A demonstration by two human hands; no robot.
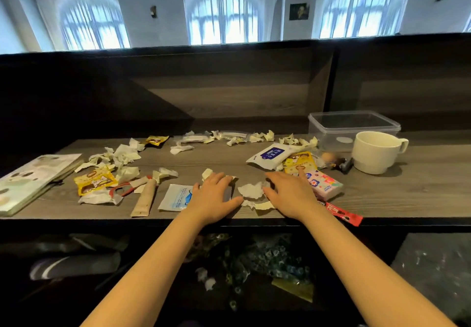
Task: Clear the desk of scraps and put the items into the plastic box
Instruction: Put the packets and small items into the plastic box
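Wooden worktop [407,189] bears left hand [215,194] and right hand [290,193], both spread flat, flanking a scrap [251,189]; wipes pack [274,154] at one o'clock, print illegible.

Torn white paper scraps [251,190] litter the dark wooden desk [407,189] — a band along the back, a heap at left, a few near the front edge; the clear plastic box [353,129] stands upright, open-topped, at back right; a wet-wipes pack [274,156], yellow snack packets [94,180] and a pink tissue pack [325,184] lie flat among them.
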